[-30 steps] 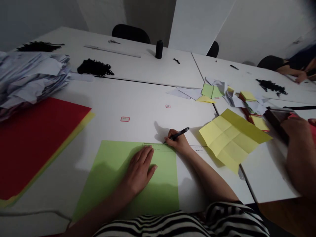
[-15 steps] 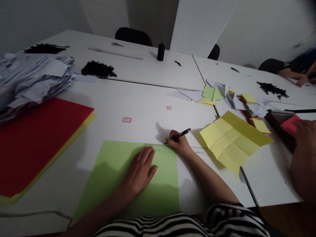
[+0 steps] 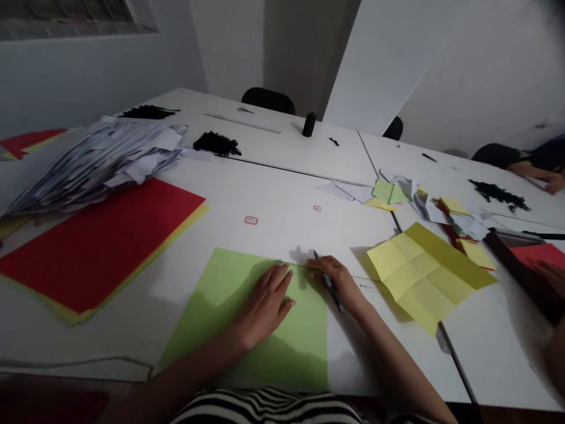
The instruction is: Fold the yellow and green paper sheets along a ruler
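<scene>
Hands point(image 3: 265, 301) point(image 3: 339, 279) rest near far edge of green paper point(image 3: 293, 347).

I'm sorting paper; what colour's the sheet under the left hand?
The sheet is light green, in the head view.

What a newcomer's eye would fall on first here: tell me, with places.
Likely the large red paper sheet catches it first, atop yellow paper on the white table's left. Next comes the flat green paper sheet under the left hand, then the creased yellow paper sheet right of the right hand, which holds a slim black pen.
</scene>
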Available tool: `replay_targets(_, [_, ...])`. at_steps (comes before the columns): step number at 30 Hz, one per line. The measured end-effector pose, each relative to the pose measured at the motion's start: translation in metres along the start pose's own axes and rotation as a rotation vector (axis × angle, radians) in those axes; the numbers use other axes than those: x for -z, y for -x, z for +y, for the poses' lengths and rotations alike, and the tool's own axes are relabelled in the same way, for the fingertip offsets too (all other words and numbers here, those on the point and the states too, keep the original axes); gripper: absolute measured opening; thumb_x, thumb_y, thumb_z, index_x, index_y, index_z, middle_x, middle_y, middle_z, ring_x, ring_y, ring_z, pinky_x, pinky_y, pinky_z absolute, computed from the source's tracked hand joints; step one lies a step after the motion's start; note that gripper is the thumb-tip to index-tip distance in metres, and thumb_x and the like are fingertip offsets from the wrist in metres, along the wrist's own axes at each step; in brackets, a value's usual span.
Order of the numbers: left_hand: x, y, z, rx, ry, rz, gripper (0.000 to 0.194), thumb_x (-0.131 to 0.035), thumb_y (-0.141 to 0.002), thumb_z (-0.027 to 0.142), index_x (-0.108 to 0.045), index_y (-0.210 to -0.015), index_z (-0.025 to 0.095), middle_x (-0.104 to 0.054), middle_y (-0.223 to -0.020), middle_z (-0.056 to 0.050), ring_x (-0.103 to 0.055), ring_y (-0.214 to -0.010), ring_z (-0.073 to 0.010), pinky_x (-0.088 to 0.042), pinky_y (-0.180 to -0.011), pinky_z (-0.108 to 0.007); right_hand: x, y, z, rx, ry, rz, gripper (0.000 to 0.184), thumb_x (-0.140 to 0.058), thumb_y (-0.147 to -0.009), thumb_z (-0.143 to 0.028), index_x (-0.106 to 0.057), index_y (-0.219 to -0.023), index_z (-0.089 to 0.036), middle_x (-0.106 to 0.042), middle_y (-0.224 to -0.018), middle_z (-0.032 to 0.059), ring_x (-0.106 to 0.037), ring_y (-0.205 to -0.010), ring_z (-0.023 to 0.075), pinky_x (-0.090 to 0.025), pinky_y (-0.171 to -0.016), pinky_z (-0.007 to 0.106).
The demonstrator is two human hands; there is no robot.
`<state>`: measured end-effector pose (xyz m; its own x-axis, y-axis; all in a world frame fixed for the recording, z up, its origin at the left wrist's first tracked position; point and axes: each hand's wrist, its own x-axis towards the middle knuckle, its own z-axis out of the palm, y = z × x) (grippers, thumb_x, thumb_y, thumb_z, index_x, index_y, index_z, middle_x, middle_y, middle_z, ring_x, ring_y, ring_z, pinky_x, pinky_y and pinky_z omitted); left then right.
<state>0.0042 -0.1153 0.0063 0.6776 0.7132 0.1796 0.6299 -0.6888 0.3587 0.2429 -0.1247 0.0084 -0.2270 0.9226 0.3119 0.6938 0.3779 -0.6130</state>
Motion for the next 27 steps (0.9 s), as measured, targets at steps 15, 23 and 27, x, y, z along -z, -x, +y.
replay_targets(15, [0.037,0.035,-0.024,0.310,-0.267,-0.080,0.050,-0.056,-0.088,0.043,-0.053,-0.131,0.017,-0.048,-0.139,-0.018,-0.044,-0.127,-0.0361,-0.038,-0.097,-0.055,-0.017,0.002,0.007,0.039,0.442,-0.028,0.037,-0.052,-0.084,-0.004,-0.064,-0.116,-0.017,-0.070,-0.093,0.0102,-0.061,-0.093,0.0241,-0.048,-0.080,0.033])
replay_targets(23, [0.032,-0.039,-0.056,0.278,-0.204,-0.068,0.037,-0.049,-0.092,0.041,-0.057,-0.115,0.014,-0.045,-0.141,-0.021,-0.038,-0.133,-0.0358,-0.026,-0.104,-0.064,-0.008,-0.046,0.019,-0.334,0.286,0.205,0.033,-0.054,-0.079,-0.011,-0.065,-0.108,-0.023,-0.070,-0.082,0.0022,-0.064,-0.074,0.0166,-0.046,-0.068,0.024])
replay_targets(27, [0.032,-0.054,-0.067,0.233,-0.164,-0.110,0.045,-0.051,-0.091,0.038,-0.049,-0.132,0.021,-0.036,-0.150,-0.014,-0.024,-0.141,-0.0377,-0.020,-0.104,-0.069,0.004,-0.051,0.020,-0.310,0.181,0.252,0.035,-0.054,-0.077,-0.009,-0.063,-0.108,-0.023,-0.071,-0.087,0.0024,-0.065,-0.072,0.0164,-0.048,-0.071,0.026])
